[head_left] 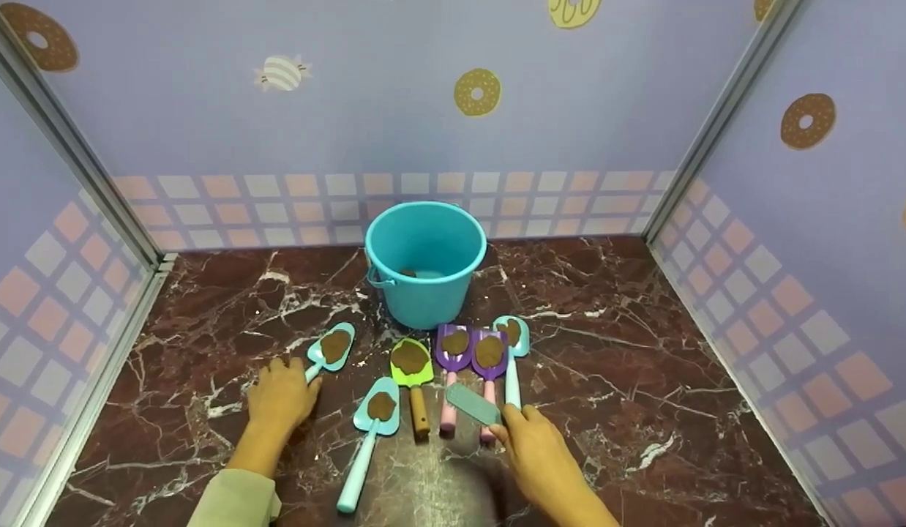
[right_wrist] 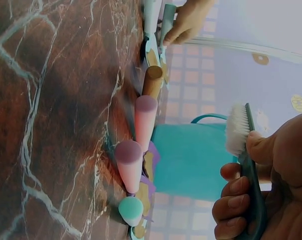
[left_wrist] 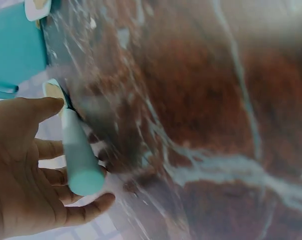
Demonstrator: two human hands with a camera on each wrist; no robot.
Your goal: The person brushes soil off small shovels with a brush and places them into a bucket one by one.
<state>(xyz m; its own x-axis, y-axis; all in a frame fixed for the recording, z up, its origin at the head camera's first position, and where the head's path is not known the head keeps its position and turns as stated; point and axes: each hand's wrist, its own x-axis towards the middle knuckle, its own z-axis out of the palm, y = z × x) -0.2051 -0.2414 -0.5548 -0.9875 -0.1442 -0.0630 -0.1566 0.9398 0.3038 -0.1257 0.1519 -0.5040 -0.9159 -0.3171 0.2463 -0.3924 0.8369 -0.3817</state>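
Holding a tool in each hand, the person leans over a dark red, marbled tabletop [head_left: 680, 410], and in the head view I take the blue bucket [head_left: 424, 304] as the dial's hub. Between seven and eight o'clock, the left hand [head_left: 281, 395] has its grip on the handle of a light-blue shovel [head_left: 315, 357]. Another light-blue shovel [head_left: 369, 442] lies at half past six, a green shovel [head_left: 415, 386] at six, two purple shovels [head_left: 451, 377] side by side towards half past five, and a third light-blue shovel [head_left: 511, 366] near half past four; brown matter [head_left: 409, 358] sits in every blade, with a little in the bucket too. At five o'clock the right hand [head_left: 537, 454] holds a grey-green brush [head_left: 473, 404] out over the pink handles; I can't tell whether it touches them. The left wrist view has the bucket at ten o'clock and the held shovel's handle between eight and nine, thumb near its neck and fingers loosely curled behind. In the right wrist view, the right hand, at four o'clock, wraps its grip closely round the brush handle, white bristles [right_wrist: 237, 130] facing nine, while the shovel handles line up from twelve down to half past six.
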